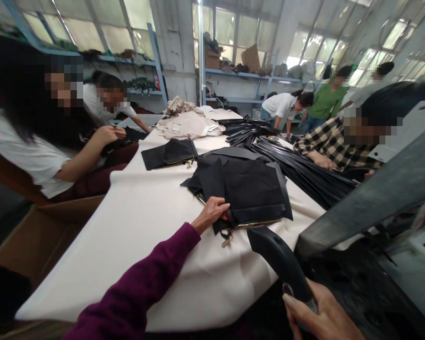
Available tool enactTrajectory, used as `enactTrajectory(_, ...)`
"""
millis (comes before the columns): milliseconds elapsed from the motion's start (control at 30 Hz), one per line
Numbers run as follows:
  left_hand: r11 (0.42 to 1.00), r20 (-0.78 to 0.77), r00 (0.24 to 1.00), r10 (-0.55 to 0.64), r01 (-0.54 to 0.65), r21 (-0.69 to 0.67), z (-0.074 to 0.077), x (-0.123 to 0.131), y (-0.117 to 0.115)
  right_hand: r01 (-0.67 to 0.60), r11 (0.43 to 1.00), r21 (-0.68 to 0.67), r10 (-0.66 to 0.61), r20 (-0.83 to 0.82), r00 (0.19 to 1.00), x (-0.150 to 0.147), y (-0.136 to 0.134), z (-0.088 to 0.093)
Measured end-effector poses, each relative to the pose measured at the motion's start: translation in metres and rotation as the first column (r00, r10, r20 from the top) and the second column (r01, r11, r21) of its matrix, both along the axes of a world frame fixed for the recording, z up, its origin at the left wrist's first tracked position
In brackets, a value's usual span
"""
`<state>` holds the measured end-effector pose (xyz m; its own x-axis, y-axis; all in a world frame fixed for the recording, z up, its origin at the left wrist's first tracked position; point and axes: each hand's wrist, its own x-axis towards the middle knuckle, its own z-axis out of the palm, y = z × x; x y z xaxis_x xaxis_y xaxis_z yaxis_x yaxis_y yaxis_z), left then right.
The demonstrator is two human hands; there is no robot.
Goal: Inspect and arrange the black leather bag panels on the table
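Across the table, my left hand (pixel 212 213), in a purple sleeve, is closed on the edge of a black fabric panel. That panel belongs to a stack of black zippered fabric pieces (pixel 255 189). A gold zipper (pixel 260 223) runs along the stack's near edge, and a small pull tab (pixel 227 242) hangs over the cloth. At the lower right, my right hand (pixel 322 309) is wrapped round a black curved handheld tool (pixel 281 257). Its broad, flat end points at the stack, apart from it. I cannot make out the tool's exact kind.
Another black zippered piece (pixel 172 153) lies farther left. Long black strips (pixel 286 163) and beige pieces (pixel 189 125) cover the table's far part. A grey metal beam (pixel 368 184) slants at right, and a cardboard box (pixel 49 226) stands at left. Several people work around the table.
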<state>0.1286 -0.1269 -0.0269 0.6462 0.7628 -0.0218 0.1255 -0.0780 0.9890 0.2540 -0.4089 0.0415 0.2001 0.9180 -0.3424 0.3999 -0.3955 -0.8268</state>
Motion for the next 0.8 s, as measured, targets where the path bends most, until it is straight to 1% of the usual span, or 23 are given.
enactTrajectory(100, 0.997, 0.116, 0.993, 0.01, -0.001, -0.078, -0.005, -0.014, -0.007, -0.013, 1.0, 0.025, 0.015, -0.045, 0.999, -0.006, 0.011, 0.0)
enactTrajectory(200, 0.988, 0.196, 0.981, 0.013, 0.018, -0.154, -0.012, -0.02, -0.012, -0.018, 0.998, 0.062, 0.024, -0.092, 0.995, -0.014, 0.025, -0.004)
enactTrajectory(367, 0.96, 0.263, 0.965, -0.016, 0.088, -0.264, -0.018, -0.018, -0.015, 0.002, 0.994, 0.105, 0.01, -0.105, 0.994, -0.025, 0.053, -0.01)
enactTrajectory(467, 0.941, 0.285, 0.958, -0.038, 0.13, -0.312, -0.02, -0.016, -0.019, 0.049, 0.991, 0.127, -0.039, -0.073, 0.997, -0.028, 0.071, -0.008)
enactTrajectory(533, 0.93, 0.302, 0.952, -0.041, 0.146, -0.336, -0.019, -0.015, -0.021, 0.068, 0.988, 0.135, -0.062, -0.046, 0.997, -0.03, 0.078, -0.005)
enactTrajectory(600, 0.921, 0.325, 0.945, -0.036, 0.157, -0.356, -0.019, -0.014, -0.022, 0.074, 0.99, 0.124, -0.072, -0.016, 0.997, -0.032, 0.077, -0.003)
enactTrajectory(800, 0.909, 0.369, 0.929, -0.041, 0.188, -0.372, -0.017, -0.015, -0.02, 0.037, 0.999, 0.034, -0.039, 0.069, 0.997, -0.042, 0.051, -0.002)
